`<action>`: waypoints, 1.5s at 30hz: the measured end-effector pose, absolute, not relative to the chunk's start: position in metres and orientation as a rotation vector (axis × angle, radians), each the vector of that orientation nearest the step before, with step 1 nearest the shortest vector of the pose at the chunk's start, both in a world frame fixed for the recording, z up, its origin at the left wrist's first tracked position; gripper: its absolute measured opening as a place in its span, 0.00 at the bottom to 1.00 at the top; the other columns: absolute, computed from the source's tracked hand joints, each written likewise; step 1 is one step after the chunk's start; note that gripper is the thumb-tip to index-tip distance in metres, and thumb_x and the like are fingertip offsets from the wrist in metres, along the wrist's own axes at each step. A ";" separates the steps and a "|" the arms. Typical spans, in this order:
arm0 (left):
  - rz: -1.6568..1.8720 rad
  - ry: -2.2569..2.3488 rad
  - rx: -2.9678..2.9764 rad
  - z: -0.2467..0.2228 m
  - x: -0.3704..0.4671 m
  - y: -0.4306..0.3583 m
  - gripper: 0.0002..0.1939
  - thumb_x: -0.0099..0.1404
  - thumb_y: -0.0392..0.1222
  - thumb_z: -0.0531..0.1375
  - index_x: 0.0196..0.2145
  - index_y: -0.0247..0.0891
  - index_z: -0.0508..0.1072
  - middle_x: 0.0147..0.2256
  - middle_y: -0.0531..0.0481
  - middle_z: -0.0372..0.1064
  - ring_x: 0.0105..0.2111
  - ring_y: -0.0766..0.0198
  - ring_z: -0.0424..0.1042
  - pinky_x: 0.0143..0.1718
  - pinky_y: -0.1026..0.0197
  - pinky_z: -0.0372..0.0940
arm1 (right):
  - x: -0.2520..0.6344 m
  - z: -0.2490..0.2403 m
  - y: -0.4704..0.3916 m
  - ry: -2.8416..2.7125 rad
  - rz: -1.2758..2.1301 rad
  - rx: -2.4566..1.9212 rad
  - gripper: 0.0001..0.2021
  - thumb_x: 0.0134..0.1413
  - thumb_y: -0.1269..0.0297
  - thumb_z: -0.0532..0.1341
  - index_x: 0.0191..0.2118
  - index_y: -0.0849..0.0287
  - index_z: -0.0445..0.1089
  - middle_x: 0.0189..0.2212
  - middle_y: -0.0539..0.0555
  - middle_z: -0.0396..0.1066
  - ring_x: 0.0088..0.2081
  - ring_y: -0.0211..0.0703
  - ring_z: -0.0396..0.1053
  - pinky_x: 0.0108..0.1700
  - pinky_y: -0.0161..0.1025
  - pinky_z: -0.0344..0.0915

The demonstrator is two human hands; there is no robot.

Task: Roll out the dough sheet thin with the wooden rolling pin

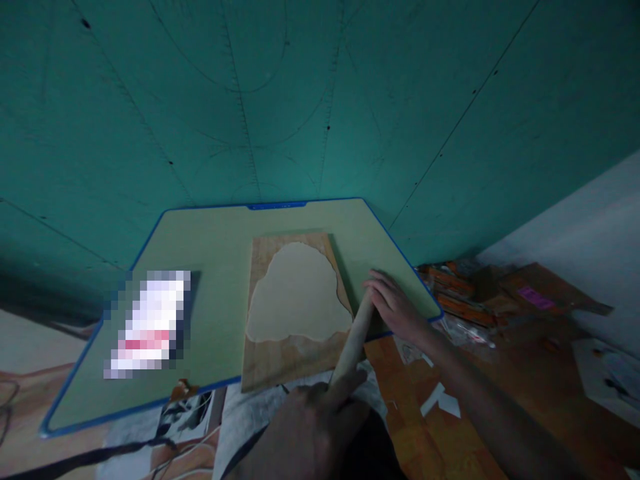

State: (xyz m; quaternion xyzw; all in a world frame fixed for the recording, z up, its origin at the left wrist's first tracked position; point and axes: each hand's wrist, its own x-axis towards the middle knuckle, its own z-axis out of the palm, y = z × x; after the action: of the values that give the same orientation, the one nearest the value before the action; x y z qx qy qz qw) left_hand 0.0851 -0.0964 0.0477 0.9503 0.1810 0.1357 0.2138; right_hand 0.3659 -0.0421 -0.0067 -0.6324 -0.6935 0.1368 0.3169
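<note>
A wide, thin sheet of dough (pixel 299 297) with an uneven edge lies on a wooden board (pixel 280 369). Both of my hands grip a pale wooden rolling pin (pixel 353 340), which slants across the board's right front corner. My left hand (pixel 320 420) is wrapped round its near end, in front of the board and close to me. At the far end, my right hand (pixel 393 303) has its fingers curled over the pin, just right of the board. The dough's right edge lies close beside the pin.
The board stands on a light green table with a blue rim (pixel 210 267). At its left is a blurred-out bright object (pixel 150 323). A green wall (pixel 290 120) rises behind. Cardboard and packages (pixel 460 293) lie on the floor at right; cables (pixel 195 453) run below the table's front edge.
</note>
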 end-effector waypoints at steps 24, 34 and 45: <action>0.459 0.727 2.588 0.003 0.056 -0.123 0.14 0.74 0.42 0.58 0.55 0.42 0.72 0.55 0.41 0.71 0.39 0.60 0.77 0.38 0.56 0.76 | 0.239 0.047 0.037 -2.140 0.177 -1.661 0.08 0.65 0.67 0.57 0.42 0.60 0.74 0.43 0.58 0.78 0.47 0.48 0.72 0.51 0.42 0.64; 0.459 0.592 2.557 0.021 0.067 -0.125 0.18 0.72 0.47 0.61 0.56 0.38 0.70 0.55 0.42 0.69 0.49 0.54 0.73 0.48 0.47 0.72 | 0.268 0.038 0.016 -2.196 0.048 -1.676 0.15 0.62 0.69 0.57 0.53 0.60 0.72 0.56 0.63 0.69 0.58 0.55 0.64 0.60 0.52 0.59; 0.569 0.527 2.528 0.017 0.085 -0.119 0.15 0.74 0.40 0.55 0.56 0.47 0.71 0.56 0.43 0.72 0.41 0.60 0.79 0.37 0.63 0.77 | 0.343 0.008 -0.026 -1.684 0.443 -1.512 0.21 0.69 0.55 0.51 0.61 0.53 0.65 0.61 0.59 0.68 0.63 0.48 0.63 0.66 0.52 0.59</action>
State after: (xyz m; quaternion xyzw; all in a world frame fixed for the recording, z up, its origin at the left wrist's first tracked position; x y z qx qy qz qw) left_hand 0.0848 -0.1195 0.0172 0.9266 0.1931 0.2086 0.2462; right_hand 0.3435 -0.0259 0.0083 -0.5993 -0.6675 0.1756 0.4054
